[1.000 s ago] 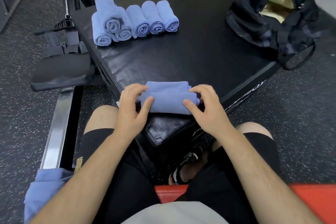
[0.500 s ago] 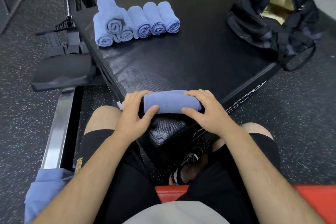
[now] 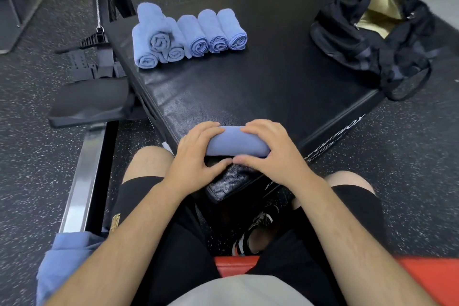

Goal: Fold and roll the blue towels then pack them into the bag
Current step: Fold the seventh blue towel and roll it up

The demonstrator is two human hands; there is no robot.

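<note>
I am watching the towel (image 3: 236,141) finishing its roll.
It is lying on the pad's (image 3: 248,87) near corner; the flat tail seen a second ago is now wound in; my left hand (image 3: 196,156) and right hand (image 3: 275,154) are curling round its ends, gripping it; I am judging it ready to join the finished rolls (image 3: 188,37), with the bag (image 3: 372,42) still waiting.
</note>
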